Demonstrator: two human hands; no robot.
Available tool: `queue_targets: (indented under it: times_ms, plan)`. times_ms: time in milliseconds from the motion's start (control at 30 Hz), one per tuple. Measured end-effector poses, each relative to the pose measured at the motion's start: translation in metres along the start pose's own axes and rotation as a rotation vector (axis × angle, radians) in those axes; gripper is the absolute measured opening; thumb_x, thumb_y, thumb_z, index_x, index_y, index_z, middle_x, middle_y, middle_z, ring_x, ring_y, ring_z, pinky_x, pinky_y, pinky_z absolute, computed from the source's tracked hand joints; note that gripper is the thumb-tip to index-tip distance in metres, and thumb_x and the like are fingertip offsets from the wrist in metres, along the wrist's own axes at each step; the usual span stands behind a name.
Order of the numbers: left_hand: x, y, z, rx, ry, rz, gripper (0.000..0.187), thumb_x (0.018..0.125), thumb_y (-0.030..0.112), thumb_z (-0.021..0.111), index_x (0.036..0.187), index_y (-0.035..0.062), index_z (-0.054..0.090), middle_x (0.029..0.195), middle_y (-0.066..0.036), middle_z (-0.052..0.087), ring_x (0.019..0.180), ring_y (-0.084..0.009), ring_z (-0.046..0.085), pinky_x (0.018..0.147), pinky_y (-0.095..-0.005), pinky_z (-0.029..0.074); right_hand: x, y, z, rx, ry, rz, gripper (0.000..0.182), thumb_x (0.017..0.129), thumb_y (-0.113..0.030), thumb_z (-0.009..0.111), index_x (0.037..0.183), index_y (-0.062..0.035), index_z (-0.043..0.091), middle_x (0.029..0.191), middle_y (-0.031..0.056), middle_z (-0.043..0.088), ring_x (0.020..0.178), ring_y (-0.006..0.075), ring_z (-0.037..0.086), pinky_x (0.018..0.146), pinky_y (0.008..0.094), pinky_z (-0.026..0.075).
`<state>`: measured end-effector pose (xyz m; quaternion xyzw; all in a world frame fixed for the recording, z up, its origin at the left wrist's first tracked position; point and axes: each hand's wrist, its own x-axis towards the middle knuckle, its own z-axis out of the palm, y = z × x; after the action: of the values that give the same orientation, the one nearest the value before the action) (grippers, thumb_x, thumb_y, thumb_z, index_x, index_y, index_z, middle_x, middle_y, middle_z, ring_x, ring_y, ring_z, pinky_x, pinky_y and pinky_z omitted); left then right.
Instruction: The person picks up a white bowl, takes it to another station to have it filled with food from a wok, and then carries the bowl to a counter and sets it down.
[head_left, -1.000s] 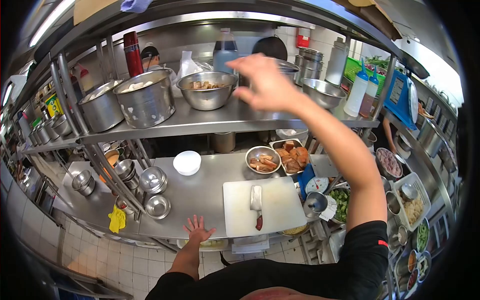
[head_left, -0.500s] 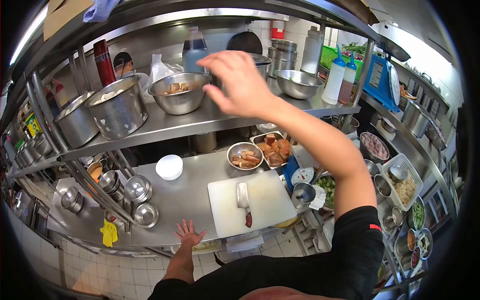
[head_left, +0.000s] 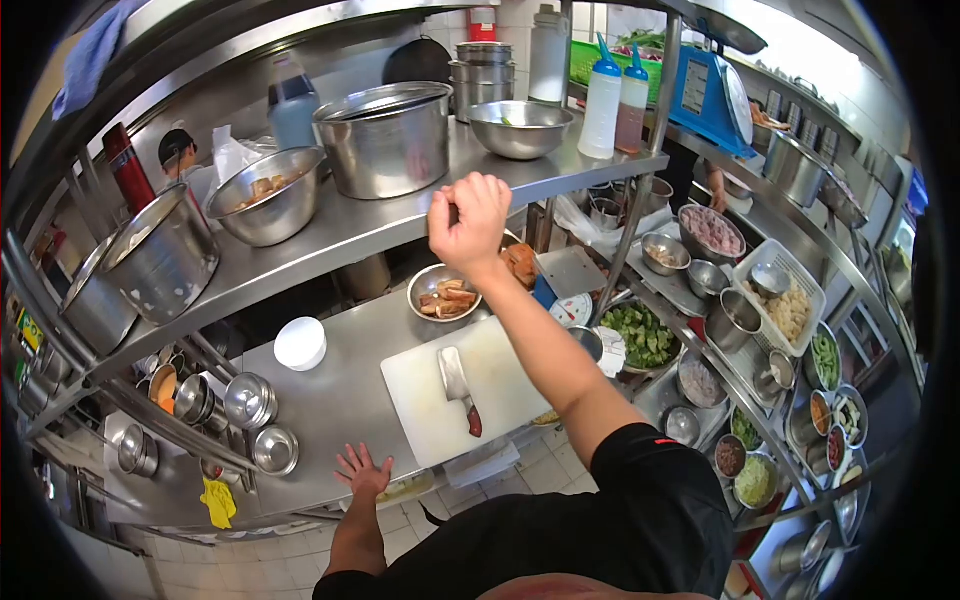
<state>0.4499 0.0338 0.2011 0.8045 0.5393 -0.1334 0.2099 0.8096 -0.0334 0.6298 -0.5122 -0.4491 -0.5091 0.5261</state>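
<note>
A worker's left hand (head_left: 364,472), fingers spread, rests empty at the near edge of a steel counter (head_left: 330,420), beside a white cutting board (head_left: 465,390) on which a cleaver (head_left: 459,388) lies with its red handle toward the worker. The right hand (head_left: 470,220), fingers curled in, is raised in front of the shelf edge, though whether it grips anything cannot be told; beyond the board sits a bowl of meat pieces (head_left: 444,294), and on the shelf (head_left: 400,205) above stand a large steel pot (head_left: 385,145) and a wide metal bowl (head_left: 522,130).

Head-worn camera, forward and steeply down
</note>
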Motion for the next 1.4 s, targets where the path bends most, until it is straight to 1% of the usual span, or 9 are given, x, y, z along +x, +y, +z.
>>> queue_targets:
  times_ms: [67,133,233,567,767,867,1167,1367,1400]
  plan:
    - [0.002,-0.001,0.002,-0.011,-0.006,-0.008,0.102,0.088,0.078,0.041,0.163,0.0218,0.0,0.168,-0.01,-0.016,0.152,-0.0395,-0.019,0.116,-0.0673,-0.011,0.002,-0.005,0.0,-0.017,0.015,0.038,0.018,0.078,-0.015,0.069,0.072,-0.01,0.053,0.076,0.0078,0.05,0.076,0.0288,0.05,0.08,0.0415,0.036]
    - [0.005,0.0,0.002,0.008,-0.021,-0.017,0.102,0.087,0.079,0.041,0.163,0.022,0.0,0.168,-0.011,-0.016,0.152,-0.0394,-0.019,0.116,-0.0672,-0.011,0.004,-0.007,0.0,0.007,0.041,0.036,0.016,0.08,-0.011,0.067,0.072,-0.0087,0.054,0.073,0.0073,0.049,0.074,0.0276,0.049,0.078,0.0398,0.035]
    - [0.006,0.0,0.003,0.008,-0.019,-0.025,0.103,0.087,0.079,0.041,0.163,0.0223,0.0,0.168,-0.011,-0.016,0.152,-0.039,-0.019,0.116,-0.067,-0.01,0.002,-0.007,-0.004,0.024,-0.001,0.056,0.019,0.079,-0.014,0.069,0.071,-0.0095,0.052,0.076,0.0074,0.05,0.077,0.0284,0.05,0.079,0.0414,0.036]
    - [0.001,0.007,-0.001,0.021,-0.021,-0.043,0.101,0.088,0.079,0.04,0.163,0.0237,-0.001,0.168,-0.007,-0.019,0.153,-0.0372,-0.02,0.118,-0.0641,-0.009,0.002,-0.004,-0.004,0.053,0.028,0.042,0.021,0.079,-0.014,0.069,0.07,-0.0096,0.051,0.076,0.0073,0.049,0.076,0.0282,0.048,0.076,0.0412,0.036]
    - [0.005,0.007,-0.001,0.036,-0.047,-0.068,0.101,0.088,0.079,0.039,0.162,0.0237,-0.002,0.168,-0.008,-0.018,0.152,-0.0375,-0.02,0.118,-0.0647,-0.009,0.002,-0.002,-0.002,0.032,0.043,0.018,0.022,0.079,-0.016,0.069,0.069,-0.0097,0.05,0.075,0.0073,0.047,0.074,0.0279,0.047,0.075,0.0408,0.035]
    - [0.008,0.004,0.003,0.037,-0.029,-0.051,0.101,0.088,0.079,0.039,0.162,0.0234,-0.002,0.168,-0.008,-0.017,0.153,-0.0377,-0.019,0.117,-0.0652,-0.009,0.001,0.0,-0.002,0.029,0.041,0.003,0.022,0.079,-0.017,0.068,0.07,-0.0098,0.049,0.075,0.0074,0.047,0.074,0.0279,0.047,0.074,0.0406,0.035]
    - [0.012,0.0,0.008,0.026,-0.006,-0.039,0.102,0.087,0.079,0.042,0.163,0.0225,0.002,0.169,-0.009,-0.014,0.154,-0.0379,-0.015,0.117,-0.066,-0.008,-0.001,0.003,0.001,0.025,0.043,-0.013,0.021,0.079,-0.017,0.068,0.071,-0.0107,0.05,0.075,0.0077,0.048,0.075,0.0285,0.048,0.076,0.0416,0.035]
    - [0.014,0.001,0.006,0.044,-0.027,-0.067,0.105,0.085,0.081,0.043,0.162,0.0253,0.0,0.169,-0.007,-0.015,0.153,-0.0372,-0.017,0.117,-0.0673,-0.007,-0.003,0.003,0.001,-0.009,-0.011,-0.001,0.019,0.08,-0.018,0.069,0.073,-0.0116,0.053,0.077,0.0076,0.052,0.078,0.029,0.051,0.078,0.0417,0.035]
    - [0.013,0.001,0.005,0.026,-0.026,-0.062,0.104,0.086,0.08,0.043,0.163,0.0248,0.0,0.169,-0.007,-0.015,0.153,-0.0369,-0.017,0.117,-0.0667,-0.008,-0.004,0.005,0.002,-0.014,-0.009,-0.011,0.018,0.08,-0.018,0.069,0.073,-0.0116,0.054,0.077,0.0076,0.052,0.078,0.0289,0.051,0.078,0.0417,0.035]
